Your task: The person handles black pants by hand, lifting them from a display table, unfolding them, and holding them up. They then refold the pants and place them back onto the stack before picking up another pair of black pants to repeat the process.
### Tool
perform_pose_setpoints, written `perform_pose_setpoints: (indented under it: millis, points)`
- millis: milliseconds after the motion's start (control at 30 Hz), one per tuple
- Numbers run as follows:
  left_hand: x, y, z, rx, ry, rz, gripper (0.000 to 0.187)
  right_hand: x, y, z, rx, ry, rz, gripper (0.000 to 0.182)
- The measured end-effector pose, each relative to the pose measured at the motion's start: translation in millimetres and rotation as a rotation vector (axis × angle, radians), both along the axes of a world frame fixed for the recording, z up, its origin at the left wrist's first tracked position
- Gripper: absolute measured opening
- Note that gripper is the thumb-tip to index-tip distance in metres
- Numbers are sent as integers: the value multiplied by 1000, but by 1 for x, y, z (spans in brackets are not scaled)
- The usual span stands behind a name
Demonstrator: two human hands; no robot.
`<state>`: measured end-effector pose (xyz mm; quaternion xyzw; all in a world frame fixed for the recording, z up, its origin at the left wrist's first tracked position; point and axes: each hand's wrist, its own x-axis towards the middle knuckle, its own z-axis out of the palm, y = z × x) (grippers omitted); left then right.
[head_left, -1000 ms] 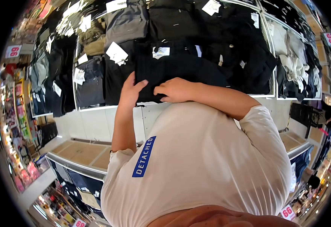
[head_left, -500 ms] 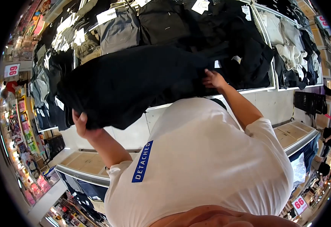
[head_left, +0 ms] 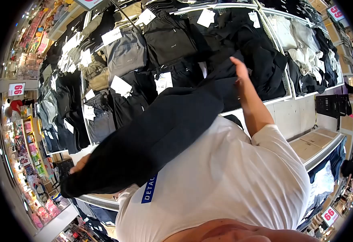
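A long pair of black trousers stretches slantwise across the front of my white shirt, from lower left to upper right. My left hand grips the lower left end, its fingers partly covered by the cloth. At the upper right end my right hand closes on the fabric, with one finger lying along its edge. Beyond the right hand is a heap of rumpled black clothing on the display.
Folded grey trousers and black trousers with white tags fill the display in front. A white metal rim edges it. Pale garments lie in a bin to the right, near a black basket. Wooden ledges stand behind me.
The trousers have come off the display toward my body and now slant. My left hand has moved down and left; my right hand has risen and closed on the cloth. Tagged trousers underneath are uncovered.
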<state>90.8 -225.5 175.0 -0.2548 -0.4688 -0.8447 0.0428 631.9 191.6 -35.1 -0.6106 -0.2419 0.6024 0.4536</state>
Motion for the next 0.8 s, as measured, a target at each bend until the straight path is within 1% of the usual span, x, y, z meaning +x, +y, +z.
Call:
perform_pose_setpoints:
  millis: [33,67,100,133,167,200,233,267,300,333,367,400,433,467,500,533,567,600,633,667,700,733,767,800]
  points:
    - [-14,-5,-5,7,7,43,61,23,14,-6,-47,133,-93,43]
    - [-24,-9,-12,11,3,72,61,14,-11,92,15,269,-62,39]
    - [-37,-12,-20,19,9,94,61,13,-24,147,-13,254,-182,30]
    - [-53,-13,-28,27,17,100,61,26,-23,170,52,304,-211,25]
    - [-68,-13,-38,34,27,102,61,41,-28,198,164,274,-249,23]
    - [-82,-11,-54,40,31,63,61,65,-29,218,200,329,-175,23]
    - [-100,-6,-73,47,44,18,62,79,-30,241,238,272,-213,26]
    - [-114,-1,-91,40,61,-69,62,94,-30,262,331,230,-154,28]
    - [-115,11,-101,8,71,-186,62,96,-29,283,358,178,-145,33]
    - [-85,34,-74,-92,62,-349,63,107,-19,286,333,-46,-125,37]
    - [-41,66,-33,-194,53,-511,65,118,-10,289,302,-270,-106,41]
    - [-15,88,-12,-322,-98,-627,63,91,-16,308,253,-512,-32,50]
    - [-2,103,-2,-452,-250,-739,61,121,13,277,85,-868,159,61]
    - [-17,108,-25,-632,-370,-800,55,133,36,251,-74,-1023,293,70]
    - [-8,120,-32,-837,-310,-815,54,144,57,212,-185,-1111,373,75]
    - [-5,126,-51,-908,-279,-901,53,147,66,174,-281,-1067,404,75]
    - [-13,124,-83,-1021,-287,-859,53,146,68,144,-392,-1109,505,77]
    - [-20,120,-111,-1114,-227,-868,51,138,60,125,-403,-1170,571,77]
    - [-25,115,-131,-1207,-164,-874,49,137,55,103,-296,-1295,692,71]
    - [-27,112,-145,-1214,-167,-875,49,147,48,57,173,-1463,721,63]
    - [-29,107,-155,-1243,-223,-833,52,129,36,62,29,-1320,691,58]
    - [-29,104,-161,-1269,-278,-789,55,122,24,53,66,-1382,577,60]
    - [-30,102,-165,-1274,-280,-788,55,117,13,44,103,-1440,458,66]
    - [-29,103,-164,-1272,-238,-739,57,113,6,41,99,-1440,458,66]
